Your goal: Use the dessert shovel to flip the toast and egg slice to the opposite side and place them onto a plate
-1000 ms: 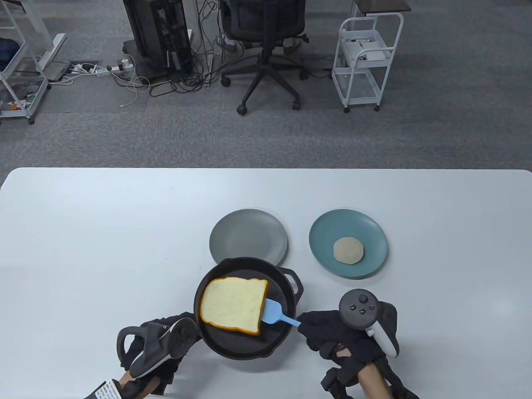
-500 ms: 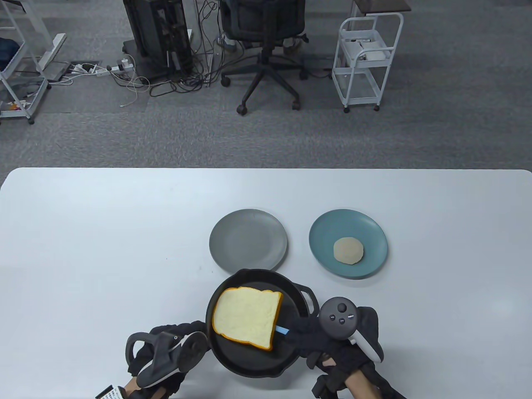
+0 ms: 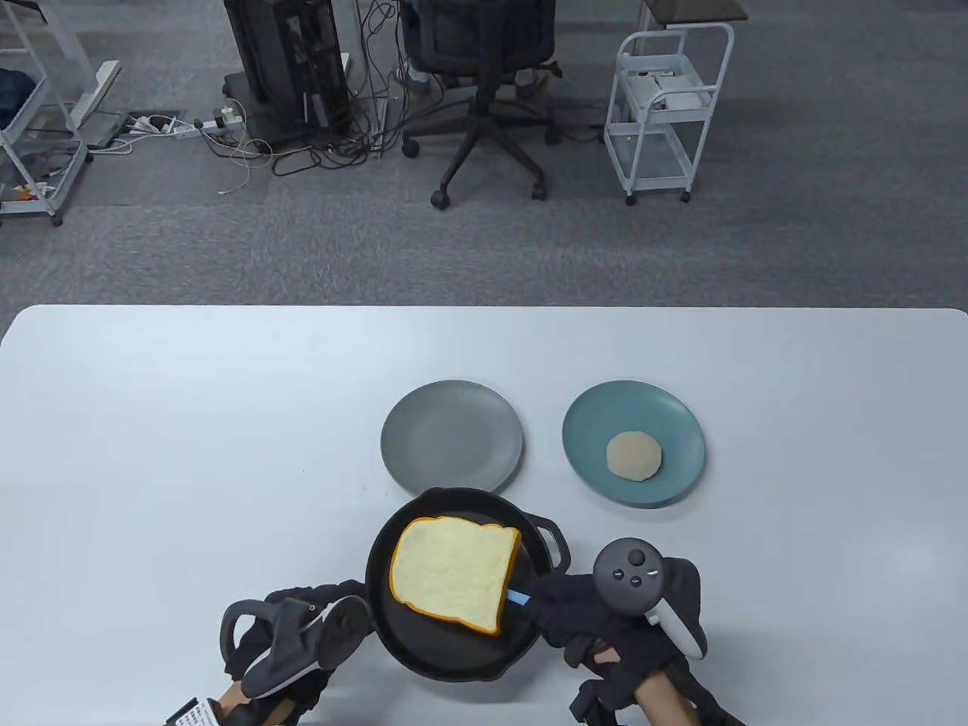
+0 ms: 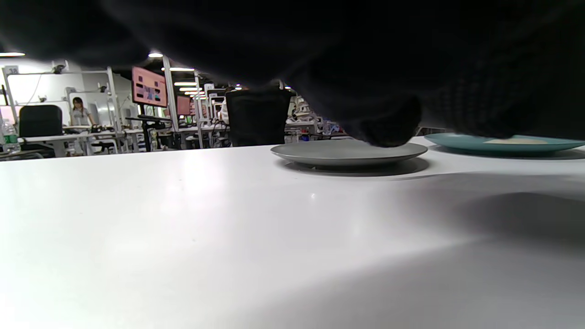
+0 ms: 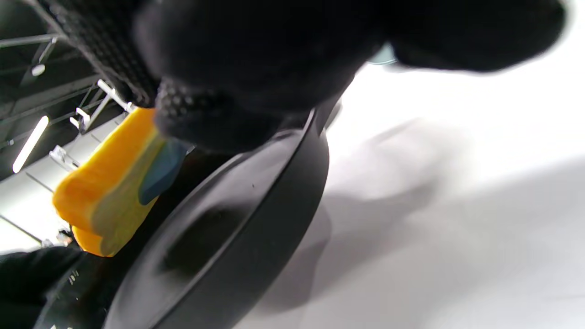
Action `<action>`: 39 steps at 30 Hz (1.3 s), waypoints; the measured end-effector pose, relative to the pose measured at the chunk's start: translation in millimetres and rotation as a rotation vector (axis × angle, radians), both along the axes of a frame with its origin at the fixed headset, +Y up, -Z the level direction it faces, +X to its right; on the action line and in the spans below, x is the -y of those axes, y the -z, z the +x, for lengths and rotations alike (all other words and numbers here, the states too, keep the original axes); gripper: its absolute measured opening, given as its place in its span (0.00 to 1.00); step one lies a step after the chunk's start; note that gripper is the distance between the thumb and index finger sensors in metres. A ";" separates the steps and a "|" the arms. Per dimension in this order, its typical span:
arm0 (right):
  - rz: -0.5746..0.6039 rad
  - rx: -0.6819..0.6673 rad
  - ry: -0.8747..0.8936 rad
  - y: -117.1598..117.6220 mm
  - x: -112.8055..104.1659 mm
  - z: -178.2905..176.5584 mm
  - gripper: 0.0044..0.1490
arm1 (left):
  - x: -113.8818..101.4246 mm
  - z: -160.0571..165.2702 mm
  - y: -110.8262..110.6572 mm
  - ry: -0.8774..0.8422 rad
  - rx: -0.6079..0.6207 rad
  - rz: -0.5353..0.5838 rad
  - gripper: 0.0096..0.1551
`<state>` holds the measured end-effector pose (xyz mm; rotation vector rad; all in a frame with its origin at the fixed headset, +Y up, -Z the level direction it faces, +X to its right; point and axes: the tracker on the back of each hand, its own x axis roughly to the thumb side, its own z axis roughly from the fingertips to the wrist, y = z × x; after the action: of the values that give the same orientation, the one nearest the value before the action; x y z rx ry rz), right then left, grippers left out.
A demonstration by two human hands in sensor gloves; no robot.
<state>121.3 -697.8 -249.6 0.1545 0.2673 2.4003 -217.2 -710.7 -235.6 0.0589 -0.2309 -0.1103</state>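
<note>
**Shovel blade hidden under the toast in the pan**

Only a short blue piece of the dessert shovel (image 3: 518, 599) shows in the table view, between the toast (image 3: 454, 572) and the gloved right hand (image 3: 597, 616); its blade lies out of sight beneath the slice. The right wrist view is tilted and blurred, with the glove filling the top, the toast's orange crust raised over the black pan (image 3: 423, 650) and a bit of blue against it. The right hand's fingers curl round the shovel handle at the pan's right rim, tracker on top. The left hand (image 3: 291, 643) sits at the pan's left edge, where the pan's long handle is covered by it; its fingers are hidden under the tracker and glove, so whether they grip cannot be told. The left wrist view is mostly dark glove. The egg slice (image 3: 634, 456) lies on the teal plate (image 3: 586, 431); the grey plate (image 3: 451, 435) beside it stands just beyond the pan on the white table (image 3: 189, 454)
</note>
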 end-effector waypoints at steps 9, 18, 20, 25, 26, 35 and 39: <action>0.022 0.283 0.212 9.1 -4.3 57.8 0.29 | 1.8 -6.4 5.7 0.013 -0.017 -0.039 0.26; 0.113 0.605 0.128 24.8 -1.8 95.7 0.30 | 0.2 -3.5 3.5 0.003 0.014 -0.043 0.26; 0.127 0.640 0.056 34.5 -0.3 101.4 0.31 | -1.1 -2.5 2.3 0.001 0.021 -0.038 0.26; 0.151 0.708 -0.064 53.6 9.5 105.9 0.31 | -1.1 -1.2 0.8 0.004 0.031 -0.035 0.26; 0.155 0.714 -0.077 56.4 12.0 105.4 0.31 | -0.9 -1.0 0.6 0.006 0.033 -0.035 0.26; 0.229 0.670 -0.357 74.7 33.8 96.0 0.30 | -0.4 0.1 0.2 0.020 0.037 -0.034 0.26; 0.275 0.635 -0.413 74.0 33.4 92.0 0.30 | 0.8 1.1 0.1 0.029 0.039 -0.039 0.26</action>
<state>213.3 -731.2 -323.5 -0.5860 -0.3597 2.7309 -216.0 -711.5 -235.7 0.0191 -0.2731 -0.1331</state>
